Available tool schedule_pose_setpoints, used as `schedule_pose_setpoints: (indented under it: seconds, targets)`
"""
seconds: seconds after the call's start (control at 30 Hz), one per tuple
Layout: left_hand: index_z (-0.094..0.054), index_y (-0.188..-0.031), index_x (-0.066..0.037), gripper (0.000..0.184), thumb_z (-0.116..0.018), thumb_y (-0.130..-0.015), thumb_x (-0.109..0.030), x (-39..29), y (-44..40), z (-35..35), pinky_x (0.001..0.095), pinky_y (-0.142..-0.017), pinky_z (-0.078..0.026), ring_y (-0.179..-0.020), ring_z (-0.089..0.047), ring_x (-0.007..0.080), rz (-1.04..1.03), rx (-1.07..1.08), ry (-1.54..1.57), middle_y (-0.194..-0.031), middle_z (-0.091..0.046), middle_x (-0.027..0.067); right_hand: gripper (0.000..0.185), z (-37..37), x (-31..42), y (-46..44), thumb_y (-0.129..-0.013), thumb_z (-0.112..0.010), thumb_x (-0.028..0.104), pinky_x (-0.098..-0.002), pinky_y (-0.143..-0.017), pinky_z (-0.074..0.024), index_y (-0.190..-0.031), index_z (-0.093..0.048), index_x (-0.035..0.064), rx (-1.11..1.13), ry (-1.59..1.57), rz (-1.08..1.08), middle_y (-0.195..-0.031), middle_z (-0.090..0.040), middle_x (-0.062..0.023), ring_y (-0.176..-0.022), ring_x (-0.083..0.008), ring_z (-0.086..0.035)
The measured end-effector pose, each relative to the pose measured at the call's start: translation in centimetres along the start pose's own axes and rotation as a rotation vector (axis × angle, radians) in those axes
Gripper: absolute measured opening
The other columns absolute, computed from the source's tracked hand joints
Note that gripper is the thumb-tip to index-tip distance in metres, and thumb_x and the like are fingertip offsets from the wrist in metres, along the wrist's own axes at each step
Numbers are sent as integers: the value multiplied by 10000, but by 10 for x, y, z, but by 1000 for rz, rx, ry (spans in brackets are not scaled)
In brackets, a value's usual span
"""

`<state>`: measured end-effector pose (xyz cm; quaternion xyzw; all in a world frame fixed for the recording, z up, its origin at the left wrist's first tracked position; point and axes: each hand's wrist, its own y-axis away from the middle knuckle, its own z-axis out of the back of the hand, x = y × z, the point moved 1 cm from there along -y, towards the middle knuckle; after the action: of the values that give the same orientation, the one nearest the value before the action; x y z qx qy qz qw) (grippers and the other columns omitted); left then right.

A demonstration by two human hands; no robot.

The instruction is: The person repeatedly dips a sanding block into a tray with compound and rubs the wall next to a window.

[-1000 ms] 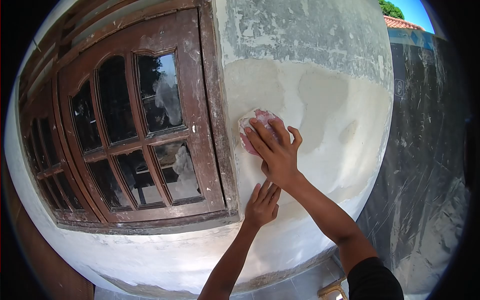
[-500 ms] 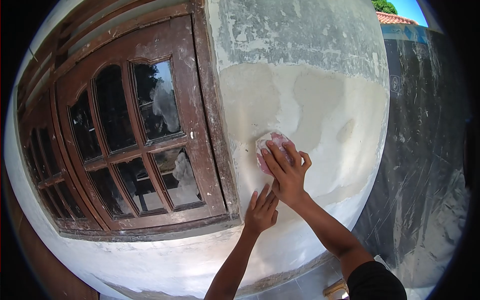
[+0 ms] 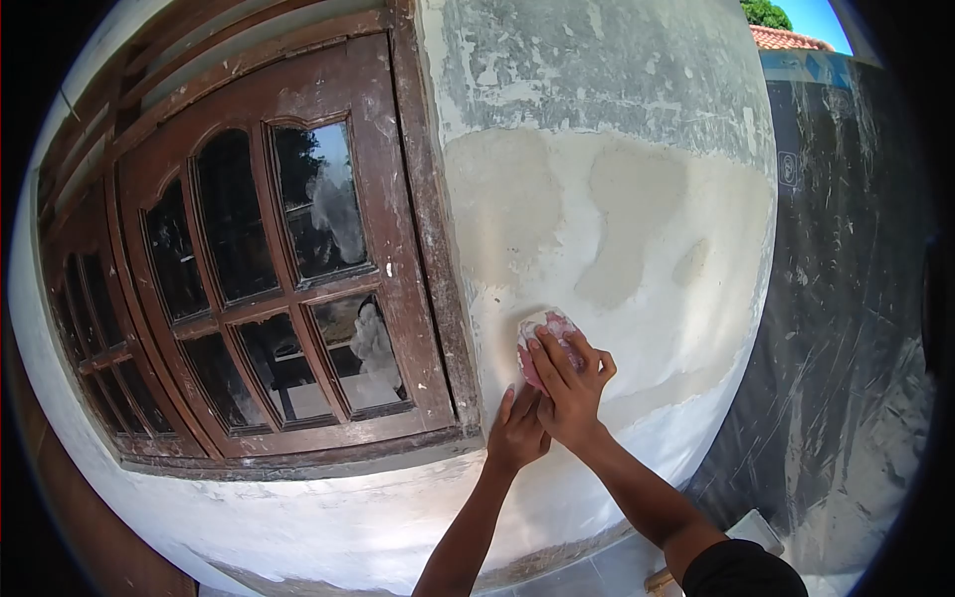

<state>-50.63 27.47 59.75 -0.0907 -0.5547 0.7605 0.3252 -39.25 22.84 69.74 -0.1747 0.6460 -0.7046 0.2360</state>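
My right hand (image 3: 572, 383) presses a pink pad (image 3: 532, 370), smeared with white, against the wall. The fingers lie over the pad's face; its exact kind does not show. Just below, my left hand (image 3: 517, 433) rests by the wall with fingers pointing up, close under the right hand and partly hidden by it. Nothing shows in the left hand. The painted wall (image 3: 567, 234) has beige damp-looking patches among white areas, and a worn grey band (image 3: 597, 75) above them.
To the left is a brown wooden window (image 3: 288, 289) with glass panes, its frame edge near my left hand. Dark plastic sheeting (image 3: 831, 259) hangs at right. A wooden piece (image 3: 659, 579) and a pale flat object (image 3: 756, 532) lie below my right arm.
My right hand has moved down the wall with the pink pad. My left hand has stayed near the same spot, and the two hands are now closer together.
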Motion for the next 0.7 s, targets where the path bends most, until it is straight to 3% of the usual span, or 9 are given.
schedule_pose_setpoints:
  seconds: [0.17, 0.2, 0.33, 0.5, 0.6, 0.7]
  targets:
    - [-690, -1246, -80, 445, -648, -814, -174, -2, -2, 8, 521, -1230, -188, -1381, -502, 295, -43, 18, -36, -1278, -682, 108, 672, -13, 2, -98, -726, -605, -69, -481, -986, -269, -1354, -632, 168, -147, 61, 73, -1440, -587, 7, -1288, -287, -475]
    - [-692, -1245, -87, 446, -640, -810, -169, -3, -4, 11, 522, -1228, -190, -1382, -500, 292, -48, 19, -50, -1271, -685, 102, 694, -19, 0, -102, -720, -614, -77, -481, -984, -278, -1366, -622, 177, -92, 79, 60, -1446, -579, 7, -1298, -282, -472]
    - [-692, -1247, -82, 457, -653, -815, -227, 5, 11, -6, 521, -1230, -185, -1362, -518, 291, -53, 49, -15, -1258, -687, 131, 631, -41, -6, -41, -749, -619, -23, -488, -999, -265, -1347, -639, 178, -31, 85, 14, -1470, -559, 8, -1308, -279, -469]
    - [-679, -1242, -39, 484, -665, -852, -325, 0, 5, -7, 477, -1233, -204, -1274, -598, 256, -6, -39, -67, -1243, -699, 145, 512, -12, 10, 34, -760, -598, 56, -453, -1008, -240, -1255, -704, 133, 55, -2, -8, -1407, -626, -22, -1277, -284, -476]
    - [-676, -1264, -63, 475, -642, -859, -310, 0, 7, -7, 479, -1242, -175, -1308, -572, 247, 22, 45, -134, -1244, -705, 113, 522, -6, 13, -4, -780, -607, 92, -498, -1027, -231, -1289, -691, 178, -15, -29, -7, -1433, -599, 30, -1297, -274, -469]
    - [-663, -1299, -99, 470, -598, -874, -289, 1, 7, -4, 477, -1248, -153, -1365, -521, 236, -33, 54, -69, -1287, -693, 65, 629, -11, 18, -87, -749, -629, -40, -496, -1038, -222, -1335, -651, 189, -170, -4, 64, -1436, -589, 28, -1284, -261, -469]
